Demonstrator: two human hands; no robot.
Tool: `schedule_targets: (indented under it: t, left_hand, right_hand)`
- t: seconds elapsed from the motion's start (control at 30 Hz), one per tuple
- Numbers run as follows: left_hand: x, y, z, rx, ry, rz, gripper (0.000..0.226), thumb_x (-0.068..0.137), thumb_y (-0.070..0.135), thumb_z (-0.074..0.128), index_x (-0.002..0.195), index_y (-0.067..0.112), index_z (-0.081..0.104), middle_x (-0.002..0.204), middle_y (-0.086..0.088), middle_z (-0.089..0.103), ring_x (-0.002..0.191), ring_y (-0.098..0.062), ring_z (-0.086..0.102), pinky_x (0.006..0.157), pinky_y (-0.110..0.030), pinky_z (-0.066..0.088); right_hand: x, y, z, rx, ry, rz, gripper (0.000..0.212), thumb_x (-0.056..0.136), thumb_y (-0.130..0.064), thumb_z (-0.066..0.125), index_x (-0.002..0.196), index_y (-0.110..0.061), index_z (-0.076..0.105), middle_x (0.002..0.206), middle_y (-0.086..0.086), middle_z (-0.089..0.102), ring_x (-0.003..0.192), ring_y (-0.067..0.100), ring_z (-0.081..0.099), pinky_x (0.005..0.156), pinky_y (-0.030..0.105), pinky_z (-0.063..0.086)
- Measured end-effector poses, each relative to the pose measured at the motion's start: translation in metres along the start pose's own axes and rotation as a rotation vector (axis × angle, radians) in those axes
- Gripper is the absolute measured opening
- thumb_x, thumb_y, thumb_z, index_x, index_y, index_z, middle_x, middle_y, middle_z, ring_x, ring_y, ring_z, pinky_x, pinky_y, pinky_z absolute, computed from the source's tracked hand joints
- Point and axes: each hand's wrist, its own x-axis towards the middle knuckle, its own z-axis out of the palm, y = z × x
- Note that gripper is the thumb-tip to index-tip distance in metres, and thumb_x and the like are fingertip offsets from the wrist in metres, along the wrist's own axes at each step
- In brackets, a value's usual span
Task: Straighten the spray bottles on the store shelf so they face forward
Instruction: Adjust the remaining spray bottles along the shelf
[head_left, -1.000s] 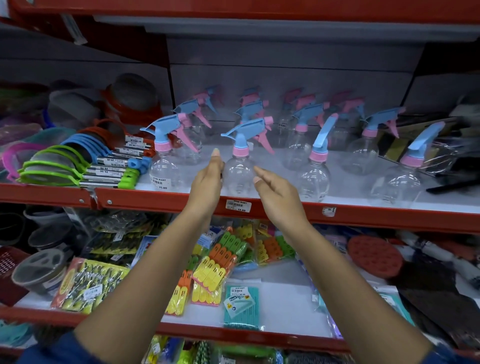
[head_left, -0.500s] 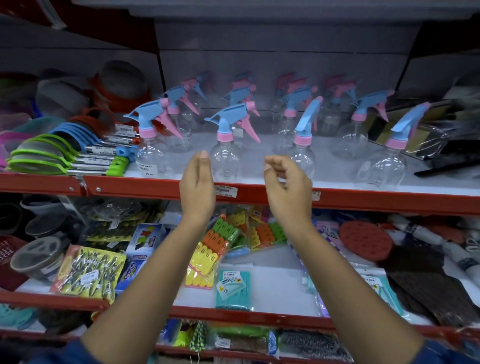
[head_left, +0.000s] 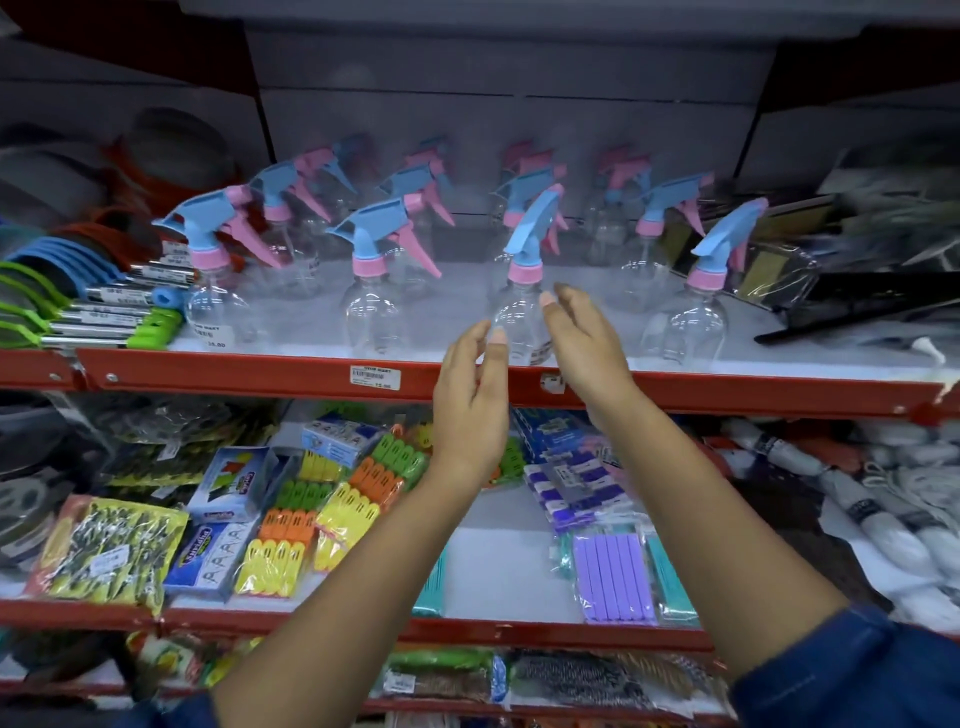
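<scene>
Several clear spray bottles with blue-and-pink trigger heads stand in rows on the red-edged shelf (head_left: 260, 371). In the front row, the leftmost bottle (head_left: 213, 291) and the second bottle (head_left: 371, 306) have their heads turned sideways. The third bottle (head_left: 519, 312) and the rightmost bottle (head_left: 691, 317) have heads angled back and to the right. My left hand (head_left: 470, 400) and my right hand (head_left: 584, 343) are raised on either side of the third bottle, fingers apart, close to it and not gripping it. Both hands hold nothing.
Green and blue handled strainers (head_left: 93, 312) lie at the shelf's left end, black packaged items (head_left: 852, 301) at its right. The shelf below holds bright clothespin packs (head_left: 332, 499), boxes and purple clips (head_left: 613, 577). More spray bottles fill the rows behind.
Both hands have shifted right, from around the second front bottle to either side of the third one. My right hand has opened from a loose curl. The camera has moved closer.
</scene>
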Motion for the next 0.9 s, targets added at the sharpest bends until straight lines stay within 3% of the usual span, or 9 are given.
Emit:
schedule_targets:
  t: [0.07,0.17,0.27,0.37,0.43,0.57,0.73,0.8,0.9]
  left_hand:
    - [0.002,0.002,0.003,-0.032,-0.026,-0.049,0.041,0.097,0.042,0.039,0.129,0.021,0.053,0.13,0.01,0.055,0.118,0.0,0.048,0.1,-0.015,0.033]
    - [0.003,0.006,0.003,-0.085,-0.075,-0.1,0.031,0.097,0.042,0.038,0.119,0.031,0.057,0.107,0.028,0.056,0.099,0.019,0.05,0.083,-0.001,0.034]
    - [0.01,0.01,0.0,-0.108,-0.133,-0.151,0.021,0.097,0.045,0.035,0.089,0.041,0.054,0.077,0.036,0.059,0.078,0.026,0.05,0.074,-0.002,0.035]
    - [0.02,0.011,-0.005,-0.106,-0.166,-0.172,0.035,0.096,0.052,0.033,0.072,0.04,0.056,0.063,0.039,0.06,0.07,0.025,0.053,0.074,-0.011,0.037]
    - [0.026,0.012,-0.007,-0.102,-0.188,-0.185,0.035,0.094,0.056,0.032,0.08,0.038,0.058,0.074,0.034,0.06,0.082,0.018,0.054,0.08,-0.014,0.036]
    - [0.037,0.009,-0.008,-0.078,-0.234,-0.193,0.06,0.09,0.065,0.029,0.128,0.026,0.053,0.119,0.016,0.056,0.116,-0.005,0.05,0.1,-0.024,0.034]
    - [0.035,0.011,-0.004,-0.039,-0.227,-0.2,0.065,0.089,0.066,0.026,0.136,0.026,0.046,0.14,0.006,0.05,0.122,-0.006,0.045,0.098,-0.025,0.028]
    - [0.029,0.014,-0.002,-0.023,-0.169,-0.187,0.058,0.093,0.06,0.028,0.134,0.025,0.049,0.133,0.007,0.053,0.123,-0.008,0.045,0.099,-0.025,0.03]
    - [0.017,0.009,0.008,0.006,-0.031,-0.094,0.055,0.095,0.051,0.034,0.141,0.02,0.041,0.147,0.004,0.043,0.136,-0.009,0.036,0.114,-0.032,0.026]
  right_hand:
    - [0.0,0.0,-0.003,0.03,-0.048,0.02,0.041,0.1,-0.038,0.039,0.133,-0.018,0.05,0.118,-0.002,0.055,0.091,0.008,0.053,0.048,0.001,0.04]
    - [-0.003,0.004,-0.007,0.034,-0.013,-0.016,0.04,0.098,-0.039,0.041,0.129,-0.018,0.055,0.119,-0.002,0.06,0.104,0.013,0.055,0.067,0.013,0.047]
    - [-0.006,0.006,-0.009,0.062,0.017,-0.005,0.038,0.098,-0.038,0.042,0.125,-0.018,0.059,0.115,0.0,0.063,0.101,0.014,0.058,0.079,0.02,0.052]
    - [-0.014,0.004,-0.011,0.065,0.033,-0.022,0.028,0.099,-0.033,0.042,0.111,-0.018,0.062,0.098,-0.001,0.062,0.081,0.007,0.058,0.064,0.005,0.047]
    - [-0.021,0.002,-0.011,0.056,0.049,-0.028,0.03,0.099,-0.03,0.042,0.117,-0.017,0.062,0.096,-0.001,0.063,0.076,0.003,0.057,0.056,-0.001,0.041]
    - [-0.035,0.003,-0.004,-0.052,0.088,-0.062,0.042,0.099,-0.03,0.043,0.137,-0.014,0.051,0.139,0.002,0.056,0.127,0.014,0.05,0.108,0.029,0.038]
    - [-0.036,0.009,0.002,-0.01,0.091,-0.072,0.048,0.094,-0.038,0.044,0.136,-0.014,0.051,0.138,0.004,0.057,0.124,0.019,0.055,0.105,0.045,0.045]
    - [-0.035,0.012,0.0,0.002,0.101,-0.064,0.045,0.095,-0.036,0.046,0.134,-0.015,0.053,0.135,0.003,0.059,0.121,0.017,0.056,0.103,0.041,0.045]
    - [-0.036,0.019,-0.011,0.006,0.227,-0.127,0.03,0.095,-0.028,0.051,0.122,-0.017,0.06,0.122,0.0,0.065,0.107,0.011,0.06,0.087,0.013,0.045]
